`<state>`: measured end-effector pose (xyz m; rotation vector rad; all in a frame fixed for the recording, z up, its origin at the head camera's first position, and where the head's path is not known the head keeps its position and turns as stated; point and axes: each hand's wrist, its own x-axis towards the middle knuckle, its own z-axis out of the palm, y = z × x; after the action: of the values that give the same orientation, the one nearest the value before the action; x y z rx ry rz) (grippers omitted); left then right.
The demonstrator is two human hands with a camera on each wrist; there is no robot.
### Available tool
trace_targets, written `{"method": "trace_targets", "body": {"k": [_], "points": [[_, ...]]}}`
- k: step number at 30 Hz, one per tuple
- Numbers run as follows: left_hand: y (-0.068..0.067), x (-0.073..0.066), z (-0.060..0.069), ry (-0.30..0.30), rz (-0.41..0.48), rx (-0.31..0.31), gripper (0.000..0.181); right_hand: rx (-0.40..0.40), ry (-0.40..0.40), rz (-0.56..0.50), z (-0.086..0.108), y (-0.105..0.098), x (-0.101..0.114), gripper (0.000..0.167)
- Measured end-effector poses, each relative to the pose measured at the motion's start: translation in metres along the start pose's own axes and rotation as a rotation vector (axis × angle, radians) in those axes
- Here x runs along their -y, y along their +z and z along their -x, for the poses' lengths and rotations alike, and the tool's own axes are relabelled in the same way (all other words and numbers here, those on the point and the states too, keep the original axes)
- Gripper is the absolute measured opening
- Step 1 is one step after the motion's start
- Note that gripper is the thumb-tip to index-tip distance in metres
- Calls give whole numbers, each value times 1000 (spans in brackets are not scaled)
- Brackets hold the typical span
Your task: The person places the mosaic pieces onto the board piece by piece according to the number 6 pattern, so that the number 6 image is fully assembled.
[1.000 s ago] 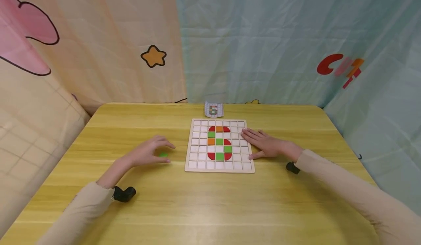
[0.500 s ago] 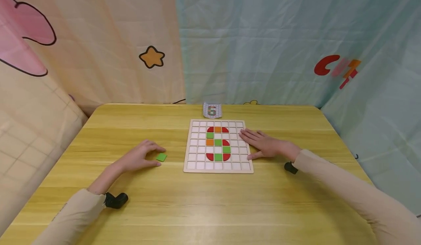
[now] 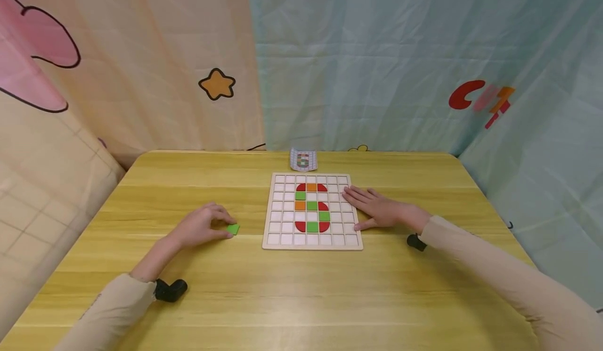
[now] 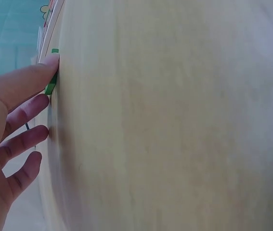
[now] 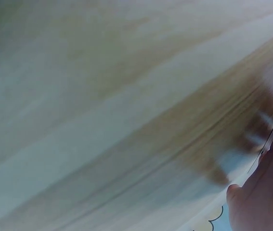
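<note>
In the head view my left hand (image 3: 200, 226) pinches a small green square tile (image 3: 234, 229) by its left side, between thumb and fingers, at the table surface. The left wrist view has the thumb on the near face of the green tile (image 4: 51, 87), with the other fingers loosely bent below. To the right lies a wooden grid board (image 3: 281, 242), set with red rounded pieces, orange squares and green squares in a shape like a 6. My right hand (image 3: 382, 208) rests with spread fingers on the board's right edge. In the right wrist view that hand is mostly cut off.
A small pattern card (image 3: 303, 160) with a similar coloured figure lies behind the board, near the far table edge. Printed curtains (image 3: 358, 68) hang behind and beside the wooden table (image 3: 301, 298). Black wrist devices (image 3: 171, 291) sit at both cuffs.
My left hand has drawn back to the left, uncovering the green tile, and its thumb and fingers have closed on it. The right hand stays on the board.
</note>
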<state>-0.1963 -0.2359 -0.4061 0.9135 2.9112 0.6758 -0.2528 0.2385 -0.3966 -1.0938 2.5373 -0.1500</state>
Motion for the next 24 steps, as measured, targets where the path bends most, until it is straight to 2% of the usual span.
{"method": "trace_targets", "body": {"k": [10, 15, 19, 24], "points": [[0, -3, 0, 7, -74, -40, 27, -3, 1, 5, 0, -1, -1, 91], [1, -6, 0, 105, -192, -102, 26, 1, -1, -4, 0, -2, -1, 91], [1, -10, -3, 162, -231, -151, 25, -2, -3, -2, 1, -3, -1, 90], [1, -15, -8, 136, -233, -161, 25, 10, 4, 5, -1, -1, -2, 91]]}}
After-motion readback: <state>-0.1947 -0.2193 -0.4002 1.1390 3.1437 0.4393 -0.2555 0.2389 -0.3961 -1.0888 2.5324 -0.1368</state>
